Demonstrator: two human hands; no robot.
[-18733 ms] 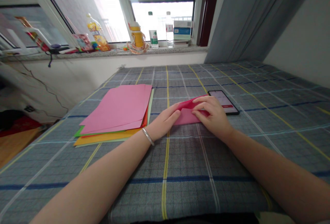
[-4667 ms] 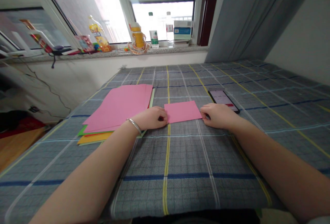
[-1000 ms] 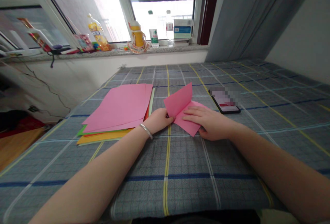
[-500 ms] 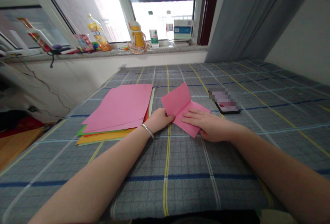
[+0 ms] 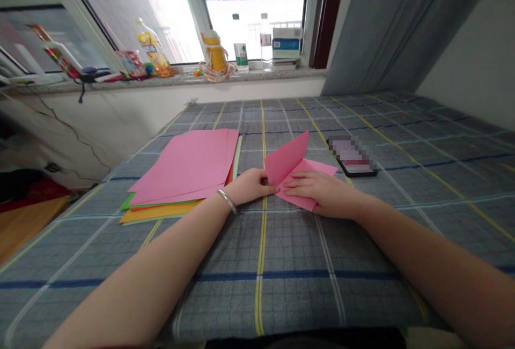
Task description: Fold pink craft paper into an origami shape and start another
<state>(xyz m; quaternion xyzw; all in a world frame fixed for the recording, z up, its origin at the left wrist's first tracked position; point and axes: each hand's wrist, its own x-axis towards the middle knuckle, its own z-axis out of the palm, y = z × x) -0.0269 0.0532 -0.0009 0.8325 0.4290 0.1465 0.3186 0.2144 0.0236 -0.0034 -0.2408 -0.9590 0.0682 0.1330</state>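
Note:
A pink sheet of paper [image 5: 286, 157] with a crease down its middle lies in front of me, its left half standing up and its right half flat on the cloth. At the near left end of the crease, my left hand [image 5: 257, 184] pinches the paper's edge between thumb and fingers; a silver bangle circles that wrist. My right hand [image 5: 317, 191] rests on the flat half with its fingers stretched out, pressing it down. Part of the flat half is hidden under those fingers.
Left of my hands lies a stack of coloured paper [image 5: 189, 164], pink on top. A phone [image 5: 354, 158] with a blurred screen lies to the right. Plaid cloth [image 5: 225, 295] covers the surface. Bottles [image 5: 153, 51] and boxes [image 5: 286, 43] line the windowsill.
The raised half of the pink paper has tilted further up and over to the right. Both the paper and my left hand have shifted slightly right; my right hand stays on the flat half.

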